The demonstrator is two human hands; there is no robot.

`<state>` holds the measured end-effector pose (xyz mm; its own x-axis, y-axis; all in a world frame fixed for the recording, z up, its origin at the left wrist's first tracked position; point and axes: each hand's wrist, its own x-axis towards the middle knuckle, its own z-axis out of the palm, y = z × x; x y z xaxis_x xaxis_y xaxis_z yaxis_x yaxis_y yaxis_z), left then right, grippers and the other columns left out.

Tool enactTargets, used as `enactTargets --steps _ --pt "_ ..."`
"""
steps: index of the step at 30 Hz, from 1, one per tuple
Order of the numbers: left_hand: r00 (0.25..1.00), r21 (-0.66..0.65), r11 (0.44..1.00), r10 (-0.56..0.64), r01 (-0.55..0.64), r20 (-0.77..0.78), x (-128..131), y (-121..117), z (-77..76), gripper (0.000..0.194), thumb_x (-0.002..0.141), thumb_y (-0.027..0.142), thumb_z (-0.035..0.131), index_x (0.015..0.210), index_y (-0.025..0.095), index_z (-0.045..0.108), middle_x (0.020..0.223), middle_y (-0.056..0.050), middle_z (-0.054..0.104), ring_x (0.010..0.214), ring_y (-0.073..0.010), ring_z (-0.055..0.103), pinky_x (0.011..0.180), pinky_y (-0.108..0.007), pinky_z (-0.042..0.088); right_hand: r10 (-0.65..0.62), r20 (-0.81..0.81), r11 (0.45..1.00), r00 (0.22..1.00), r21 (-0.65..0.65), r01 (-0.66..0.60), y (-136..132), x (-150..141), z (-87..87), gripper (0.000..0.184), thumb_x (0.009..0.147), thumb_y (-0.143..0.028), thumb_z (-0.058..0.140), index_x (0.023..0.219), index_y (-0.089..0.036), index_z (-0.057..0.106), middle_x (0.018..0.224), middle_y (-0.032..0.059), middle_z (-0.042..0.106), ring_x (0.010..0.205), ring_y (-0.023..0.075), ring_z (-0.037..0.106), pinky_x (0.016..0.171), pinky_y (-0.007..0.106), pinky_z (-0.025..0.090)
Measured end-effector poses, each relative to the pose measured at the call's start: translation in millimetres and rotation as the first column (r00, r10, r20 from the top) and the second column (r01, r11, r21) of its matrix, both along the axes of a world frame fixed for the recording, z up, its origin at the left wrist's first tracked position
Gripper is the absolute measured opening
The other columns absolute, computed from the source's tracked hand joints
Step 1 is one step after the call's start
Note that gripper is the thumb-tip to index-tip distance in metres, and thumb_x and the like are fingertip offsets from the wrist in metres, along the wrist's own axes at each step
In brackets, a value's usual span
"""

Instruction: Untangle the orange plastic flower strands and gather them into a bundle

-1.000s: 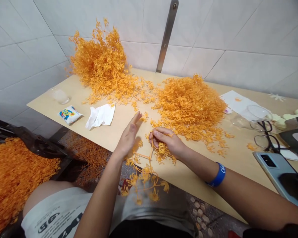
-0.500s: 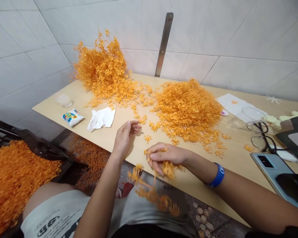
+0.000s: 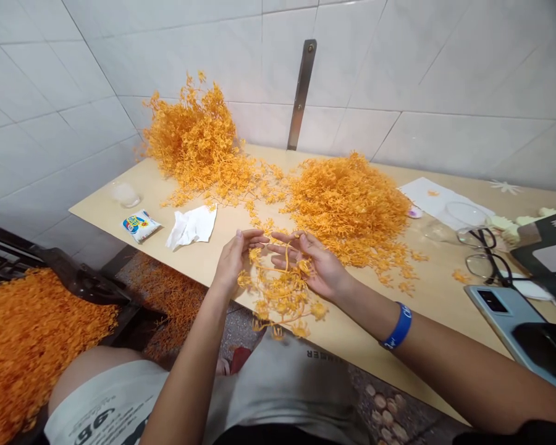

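Observation:
A tangled bunch of orange plastic sprigs (image 3: 282,296), thin stems with small splayed ends, hangs between my two hands over the table's front edge. My right hand (image 3: 322,266) holds it from the right, a stem looped across its outstretched fingers and the thumb above. On the other side, my left hand (image 3: 234,256) has its fingers extended toward the right fingertips, not gripping. Some splayed ends overlap the left palm; whether they touch it I cannot tell. Just beyond my hands lies a heap of similar sprigs (image 3: 347,207).
A taller orange pile (image 3: 192,136) stands at the back left of the table (image 3: 185,262). Nearby are a clear cup (image 3: 126,194), a small packet (image 3: 140,225) and crumpled tissue (image 3: 192,225). Glasses (image 3: 482,262) and a phone (image 3: 486,303) lie right. More orange pieces (image 3: 37,340) fill the lower left.
My right hand has risen and moved toward my left hand, bringing the orange bunch up from over my lap. Its fingers have spread out leftward. My left hand has barely moved.

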<state>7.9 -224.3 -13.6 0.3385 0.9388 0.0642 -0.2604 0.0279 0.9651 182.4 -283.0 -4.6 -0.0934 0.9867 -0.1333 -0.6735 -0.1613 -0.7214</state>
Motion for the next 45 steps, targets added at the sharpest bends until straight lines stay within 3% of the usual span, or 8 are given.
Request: enactTargets --steps 5,10,15,22,26,30,37,45 --pt "0.986 0.083 0.989 -0.109 0.12 -0.125 -4.6 -3.5 3.0 0.054 0.089 0.063 0.047 0.1 0.017 0.072 0.101 -0.01 0.073 0.09 -0.0204 0.066 0.083 -0.032 0.05 -0.138 0.073 0.99 0.988 0.019 0.137 2.7 1.4 -3.5 0.02 0.087 -0.043 0.065 0.092 -0.025 0.057 0.119 0.0027 0.068 0.099 0.0203 0.069 0.079 0.037 0.06" --pt "0.982 0.062 0.994 -0.082 0.093 -0.167 -5.1 -5.3 6.1 0.058 0.082 0.068 0.052 0.076 0.014 0.073 0.067 -0.006 0.067 0.062 -0.015 0.06 0.061 -0.026 0.047 -0.228 0.155 0.974 0.961 0.027 0.227 3.3 2.4 -4.6 0.023 0.085 -0.045 0.065 0.091 -0.024 0.058 0.109 0.0038 0.07 0.084 0.0169 0.069 0.065 0.029 0.059" --pt "0.967 0.089 0.996 0.017 0.006 -0.255 -4.5 -3.7 3.3 0.051 0.078 0.063 0.06 0.061 0.015 0.064 0.054 0.0 0.057 0.049 -0.0108 0.047 0.051 -0.023 0.037 -0.114 0.392 0.987 0.913 0.146 0.061 -3.1 -4.9 -3.6 0.024 0.085 -0.044 0.063 0.09 -0.021 0.06 0.096 0.0053 0.069 0.061 0.0129 0.062 0.045 0.023 0.047" --pt "0.966 0.145 0.988 0.081 -0.046 -0.245 1.9 -7.9 10.2 0.034 0.077 0.048 0.065 0.065 0.017 0.059 0.059 0.002 0.054 0.057 -0.0116 0.048 0.056 -0.023 0.039 -0.043 0.864 0.92 0.502 0.23 -0.316 -7.9 -13.0 -4.9 0.02 0.089 -0.032 0.054 0.082 -0.017 0.064 0.08 0.004 0.065 0.074 0.016 0.057 0.067 0.027 0.045" --pt "0.967 0.214 0.976 0.094 -0.042 -0.239 4.4 -13.0 12.6 0.032 0.079 0.045 0.064 0.065 0.017 0.055 0.06 0.003 0.05 0.057 -0.0109 0.045 0.056 -0.023 0.037 0.02 0.821 0.91 0.57 0.22 -0.35 -8.5 -11.6 -2.3 0.041 0.093 -0.05 0.047 0.074 -0.016 0.061 0.069 0.0021 0.058 0.065 0.0138 0.05 0.061 0.026 0.04" --pt "0.96 0.219 0.976 0.058 0.003 -0.272 5.2 -15.3 8.2 0.031 0.076 0.039 0.071 0.068 0.019 0.05 0.06 0.006 0.042 0.054 -0.009 0.037 0.052 -0.022 0.03 0.052 0.779 0.907 0.625 0.225 -0.356 -10.7 -14.3 0.8 0.049 0.076 -0.064 0.064 0.072 -0.015 0.062 0.067 0.0014 0.058 0.063 0.0137 0.049 0.059 0.026 0.04" --pt "0.902 0.258 0.937 -0.111 0.235 -0.418 5.9 -17.3 7.2 0.019 0.081 0.037 0.068 0.083 0.019 0.064 0.071 0.001 0.057 0.063 -0.0125 0.049 0.061 -0.024 0.038 -0.027 0.932 0.937 0.362 0.149 -0.315 -19.4 -27.7 -6.6 0.023 0.08 -0.037 0.065 0.079 -0.015 0.067 0.075 0.0043 0.066 0.07 0.017 0.057 0.063 0.027 0.042" --pt "0.889 0.386 0.827 -0.267 0.409 -0.372 1.0 -10.1 15.5 0.036 0.095 0.046 0.047 0.107 0.025 0.073 0.121 -0.009 0.066 0.12 -0.0234 0.055 0.107 -0.04 0.038 -0.081 0.839 0.921 0.538 0.269 -0.28 -16.1 -19.5 -4.9 0.041 0.092 -0.047 0.046 0.061 -0.02 0.046 0.056 -0.0025 0.044 0.054 0.0115 0.039 0.055 0.026 0.033"
